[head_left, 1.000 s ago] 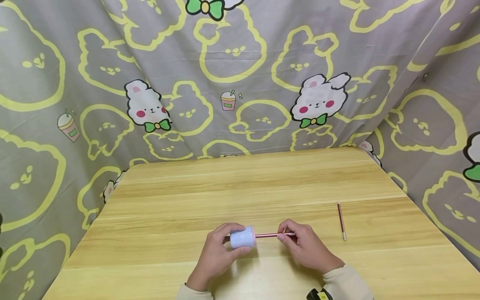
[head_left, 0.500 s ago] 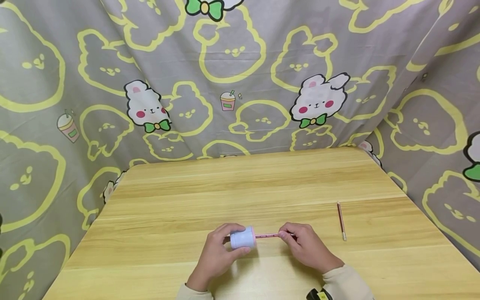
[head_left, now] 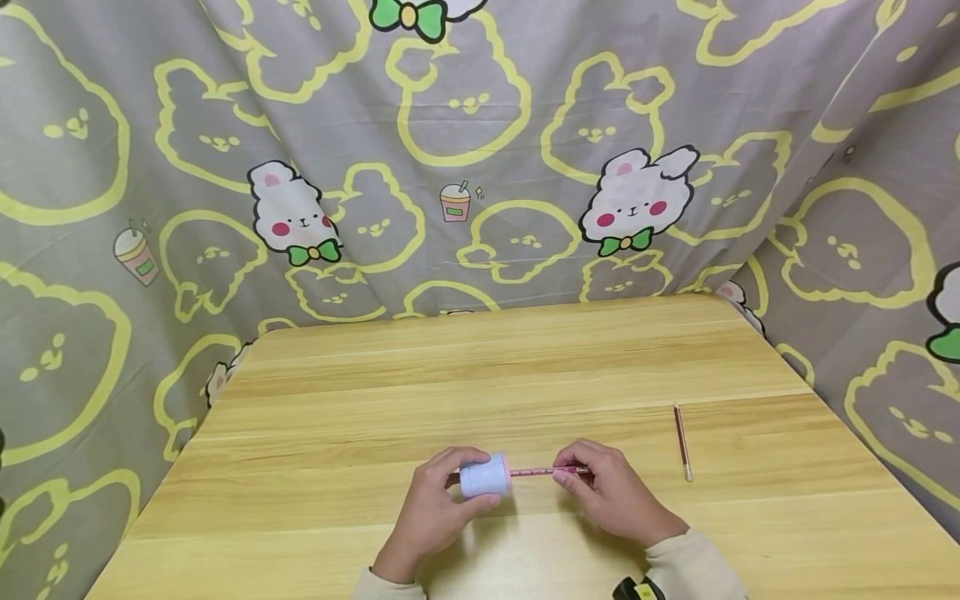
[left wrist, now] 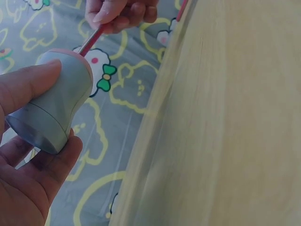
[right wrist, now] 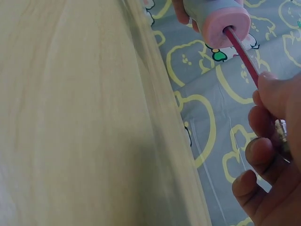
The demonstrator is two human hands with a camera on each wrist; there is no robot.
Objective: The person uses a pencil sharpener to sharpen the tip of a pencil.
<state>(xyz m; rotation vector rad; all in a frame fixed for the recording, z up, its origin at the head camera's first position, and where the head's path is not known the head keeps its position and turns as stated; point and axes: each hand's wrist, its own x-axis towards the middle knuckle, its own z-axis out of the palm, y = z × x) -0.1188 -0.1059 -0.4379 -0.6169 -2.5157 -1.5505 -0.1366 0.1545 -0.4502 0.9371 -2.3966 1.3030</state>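
My left hand grips a light-blue pencil sharpener with its thumb and fingers curled round the body. The sharpener lies on its side in the air, its pink end turned toward my right hand. A dark red pencil runs into the hole in that pink face; its tip is hidden inside. Between thumb and fingers, my right hand pinches the pencil close to its silvery back end. In the left wrist view the sharpener shows a seam around its wider base.
A second red pencil with a pale end lies on the wooden table, to the right of my right hand. Behind and beside the table hangs a grey patterned curtain. A dark wrist strap shows at the front edge.
The pencil has turned in the sharpener's hole, its printed side now showing. My right fingers have shifted slightly along and around it. My left hand and the sharpener have stayed in place.
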